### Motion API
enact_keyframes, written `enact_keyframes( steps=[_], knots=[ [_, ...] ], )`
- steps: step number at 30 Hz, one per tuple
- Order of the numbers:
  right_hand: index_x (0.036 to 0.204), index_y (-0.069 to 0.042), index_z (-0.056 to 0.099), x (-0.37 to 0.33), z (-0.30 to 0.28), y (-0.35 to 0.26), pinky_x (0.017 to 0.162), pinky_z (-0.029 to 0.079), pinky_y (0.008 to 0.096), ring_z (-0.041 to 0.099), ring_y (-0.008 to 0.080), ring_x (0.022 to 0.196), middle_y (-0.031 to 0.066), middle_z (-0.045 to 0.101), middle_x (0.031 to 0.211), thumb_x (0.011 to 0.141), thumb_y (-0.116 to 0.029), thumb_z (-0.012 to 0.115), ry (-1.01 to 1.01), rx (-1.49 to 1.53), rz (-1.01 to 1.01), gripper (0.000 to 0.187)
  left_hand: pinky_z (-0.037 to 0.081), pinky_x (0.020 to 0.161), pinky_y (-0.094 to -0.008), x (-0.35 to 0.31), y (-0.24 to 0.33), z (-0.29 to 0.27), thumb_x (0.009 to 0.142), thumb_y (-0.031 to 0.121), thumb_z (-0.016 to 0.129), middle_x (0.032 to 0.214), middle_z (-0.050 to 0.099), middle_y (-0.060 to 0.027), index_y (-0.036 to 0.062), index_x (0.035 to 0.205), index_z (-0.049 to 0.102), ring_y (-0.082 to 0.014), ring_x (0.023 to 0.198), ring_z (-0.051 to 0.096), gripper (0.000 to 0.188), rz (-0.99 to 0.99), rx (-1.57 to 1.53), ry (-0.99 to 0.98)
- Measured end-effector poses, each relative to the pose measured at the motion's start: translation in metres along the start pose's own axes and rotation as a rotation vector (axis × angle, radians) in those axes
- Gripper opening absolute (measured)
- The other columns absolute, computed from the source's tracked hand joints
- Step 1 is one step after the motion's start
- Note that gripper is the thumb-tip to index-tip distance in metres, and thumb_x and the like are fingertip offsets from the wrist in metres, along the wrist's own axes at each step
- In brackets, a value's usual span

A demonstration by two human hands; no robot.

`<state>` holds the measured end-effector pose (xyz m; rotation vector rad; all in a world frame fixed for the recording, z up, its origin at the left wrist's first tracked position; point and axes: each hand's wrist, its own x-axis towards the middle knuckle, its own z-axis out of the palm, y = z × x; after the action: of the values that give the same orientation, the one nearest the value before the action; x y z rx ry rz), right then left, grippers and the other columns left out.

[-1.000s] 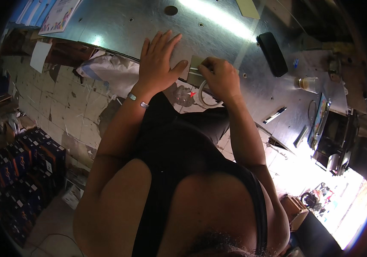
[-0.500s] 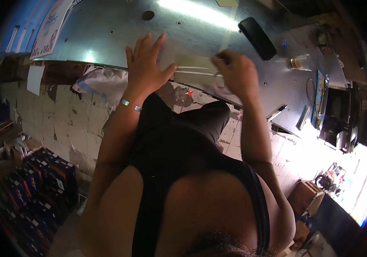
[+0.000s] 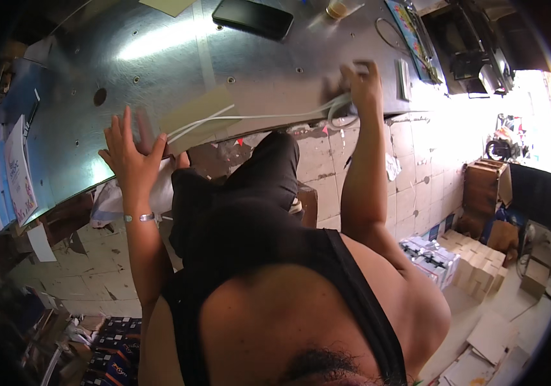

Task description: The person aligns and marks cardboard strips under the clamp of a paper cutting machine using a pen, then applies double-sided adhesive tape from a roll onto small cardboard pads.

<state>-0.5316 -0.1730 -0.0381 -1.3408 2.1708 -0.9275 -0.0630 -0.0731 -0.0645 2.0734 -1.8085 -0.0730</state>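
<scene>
A thin white cord (image 3: pixel 269 116) runs across a beige card (image 3: pixel 204 119) at the near edge of the metal table (image 3: pixel 179 71). Its left part lies in two strands that cross over the card. My left hand (image 3: pixel 135 157) is open, fingers spread, with the thumb beside the cord's left end. To the right, my right hand (image 3: pixel 367 90) is partly closed and blurred, with the cord in it. A loop of the cord (image 3: pixel 343 122) hangs just below this hand. The exact grip is hidden.
A black phone-like case (image 3: pixel 253 19) lies at the back. A small cup (image 3: pixel 336 9) stands farther right. Blue folders and a printed booklet (image 3: pixel 21 170) are at the left edge. On the floor are dark printed boxes (image 3: pixel 114 360) and light cartons (image 3: pixel 475 260).
My view has swung to the right. My right hand has moved away from my left, drawing the cord out to the right. My left hand stays spread beside the card.
</scene>
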Motion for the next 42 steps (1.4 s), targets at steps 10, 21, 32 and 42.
enact_keyframes(
  steps=[10, 21, 32, 42],
  knots=[
    [0.106, 0.0, 0.072, 0.019, -0.033, -0.022, 0.074, 0.043, 0.0264, 0.056, 0.0101, 0.082, 0.0037, 0.068, 0.092, 0.086, -0.036, 0.074, -0.608, 0.238, -0.476, 0.041, 0.011, 0.118, -0.0707, -0.01, -0.004, -0.002, 0.076, 0.053, 0.079, 0.162, 0.033, -0.0193, 0.0193, 0.157, 0.036, -0.0433, 0.152, 0.024, 0.098, -0.024, -0.081, 0.037],
    [0.076, 0.0, 0.068, 0.043, -0.001, -0.027, 0.058, 0.036, 0.0265, 0.048, 0.0064, 0.062, -0.0017, 0.059, 0.066, 0.081, -0.016, 0.083, -0.618, -0.045, -0.437, 0.023, 0.005, 0.117, -0.0729, -0.011, 0.002, -0.009, 0.078, 0.052, 0.078, 0.162, 0.032, -0.022, 0.0222, 0.157, 0.038, -0.0476, 0.152, 0.022, 0.093, -0.067, -0.138, 0.036],
    [0.072, -0.001, 0.069, 0.046, 0.023, -0.039, 0.058, 0.037, 0.0275, 0.048, 0.007, 0.06, 0.0, 0.06, 0.063, 0.08, -0.023, 0.085, -0.557, -0.103, -0.411, 0.028, 0.003, 0.112, -0.0796, -0.008, 0.016, -0.015, 0.088, 0.019, 0.072, 0.166, 0.029, -0.0125, 0.0333, 0.143, 0.058, -0.0487, 0.152, 0.019, 0.058, 0.083, -0.236, -0.025],
    [0.072, -0.001, 0.069, 0.049, -0.001, -0.052, 0.058, 0.036, 0.0256, 0.048, 0.0067, 0.062, -0.001, 0.06, 0.065, 0.083, -0.017, 0.083, -0.507, 0.066, -0.433, 0.024, 0.002, 0.112, -0.0798, -0.003, 0.019, -0.018, 0.09, 0.013, 0.07, 0.166, 0.028, -0.0105, 0.0328, 0.134, 0.065, -0.0487, 0.152, 0.019, 0.049, 0.094, -0.258, -0.103]
  ],
)
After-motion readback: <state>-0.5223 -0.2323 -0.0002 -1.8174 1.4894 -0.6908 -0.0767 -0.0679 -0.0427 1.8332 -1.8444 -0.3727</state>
